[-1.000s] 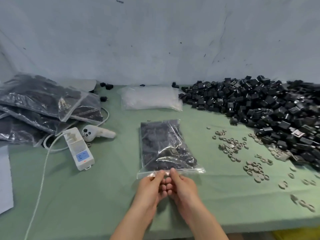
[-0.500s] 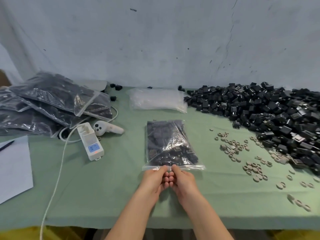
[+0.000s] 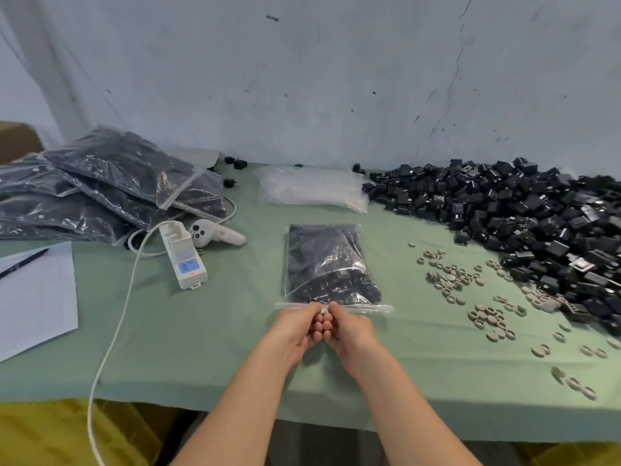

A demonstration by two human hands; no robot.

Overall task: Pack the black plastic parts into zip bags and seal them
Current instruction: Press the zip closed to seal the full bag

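Clear zip bag [image 3: 331, 264] of black parts lies just beyond left hand [image 3: 295, 327], right hand [image 3: 349, 327]; both pinch its near edge.

Even soft light, wide-angle bowing, edges blurred.

A counter [image 3: 201, 348] draped in green cloth stands against a pale blue-grey wall [image 3: 302, 79], scuffed and cracked above the counter's right end. Something yellow [image 3: 50, 432] shows below the counter's near edge, and a brown box [image 3: 16, 139] past its left end.
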